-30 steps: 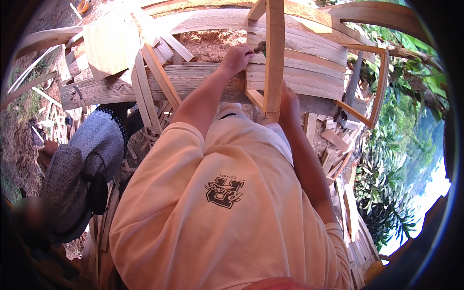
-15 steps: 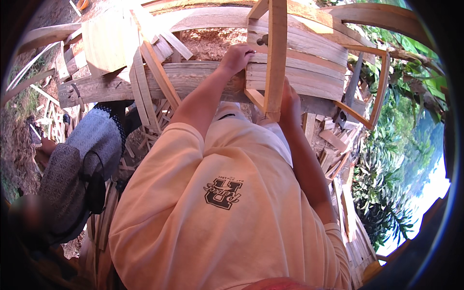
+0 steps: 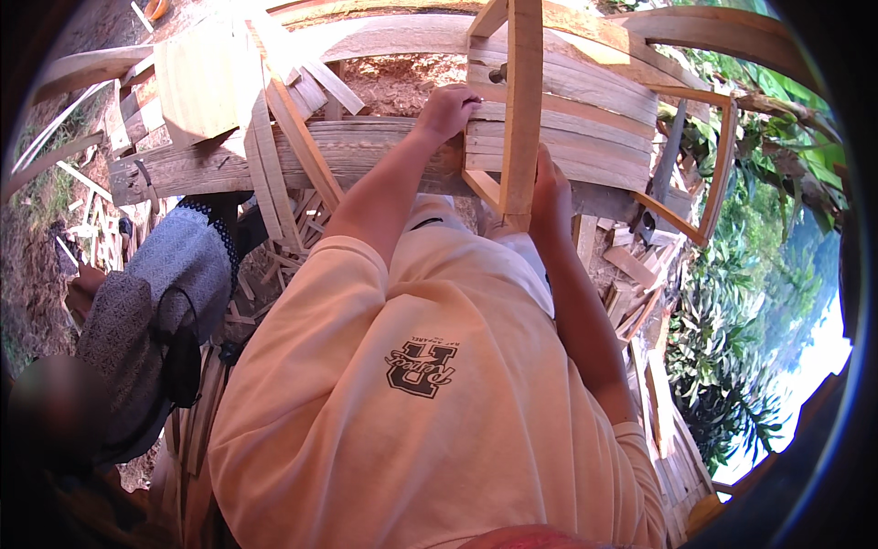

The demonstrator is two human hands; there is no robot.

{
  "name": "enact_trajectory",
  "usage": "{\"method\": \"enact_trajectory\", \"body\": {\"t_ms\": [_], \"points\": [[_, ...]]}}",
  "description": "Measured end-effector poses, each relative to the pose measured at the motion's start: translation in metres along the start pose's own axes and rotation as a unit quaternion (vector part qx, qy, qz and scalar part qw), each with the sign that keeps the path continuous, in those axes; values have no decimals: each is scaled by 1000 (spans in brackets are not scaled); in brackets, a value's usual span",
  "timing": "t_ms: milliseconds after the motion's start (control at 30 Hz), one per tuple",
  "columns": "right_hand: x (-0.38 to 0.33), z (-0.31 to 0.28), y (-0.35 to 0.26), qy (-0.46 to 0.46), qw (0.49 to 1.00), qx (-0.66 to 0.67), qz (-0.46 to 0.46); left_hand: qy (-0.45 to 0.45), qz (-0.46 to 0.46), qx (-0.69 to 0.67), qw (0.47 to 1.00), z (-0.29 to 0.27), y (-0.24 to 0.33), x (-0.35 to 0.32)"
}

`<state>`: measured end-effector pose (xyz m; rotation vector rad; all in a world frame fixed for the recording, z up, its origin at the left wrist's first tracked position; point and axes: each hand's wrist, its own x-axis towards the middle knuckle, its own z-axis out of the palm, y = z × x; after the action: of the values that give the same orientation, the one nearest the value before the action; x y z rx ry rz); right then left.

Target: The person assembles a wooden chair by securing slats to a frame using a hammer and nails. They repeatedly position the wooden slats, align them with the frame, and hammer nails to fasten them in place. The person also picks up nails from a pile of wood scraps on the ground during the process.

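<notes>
A panel of pale wooden slats (image 3: 594, 114) lies on the bench, with a wooden bar frame (image 3: 522, 110) standing up over its left part. My left hand (image 3: 448, 112) is closed at the panel's left edge, its fingertips pinched against the slats; whatever they hold is too small to name. Just right of the bar, my right hand (image 3: 551, 190) is curled beside the panel's near edge. The bar and the angle hide part of its fingers and its grip. A dark metal piece, rounded like a hammer head (image 3: 497, 74), shows left of the bar; the rest of it is hidden.
A weathered plank (image 3: 201, 165) crosses in front of me. Boards (image 3: 197, 91) and slanting strips lie on the left. A hand saw (image 3: 670, 151) and another wooden frame (image 3: 722, 174) stand at right. Another person (image 3: 174, 265) is close at left. Offcuts (image 3: 631, 265) litter the ground.
The dark metal piece and my right hand have shifted very slightly. My left hand stays at the panel's edge. The person at left has moved a little.
</notes>
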<state>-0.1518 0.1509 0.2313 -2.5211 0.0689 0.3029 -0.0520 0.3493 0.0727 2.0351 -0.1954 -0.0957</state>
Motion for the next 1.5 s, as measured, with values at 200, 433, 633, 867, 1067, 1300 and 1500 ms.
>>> {"method": "enact_trajectory", "body": {"t_ms": [200, 433, 633, 867, 1067, 1300, 1500], "points": [[6, -2, 7, -83, 996, -30, -3, 2, -5, 19, 1000, 1, -1, -1], [-1, -3, 0, -31, 999, -25, -29, 6, 9, 19, 1000, -1, -2, 3], [5, -4, -6, -40, 998, -44, -2, 21, -1, 16, 1000, 2, -1, -1], [8, -11, -2, -80, 994, -78, 0, 42, 22, 27, 999, 2, 2, 0], [3, -4, 7, -61, 996, -51, -34, 36, 10, 31, 999, 2, 5, -5], [5, -4, -6, 26, 999, 19, -38, 64, 30, 14, 997, 4, -1, -3], [4, -1, 2, -45, 998, -27, -33, 48, -12, 2, 999, 4, -1, -7]]}}
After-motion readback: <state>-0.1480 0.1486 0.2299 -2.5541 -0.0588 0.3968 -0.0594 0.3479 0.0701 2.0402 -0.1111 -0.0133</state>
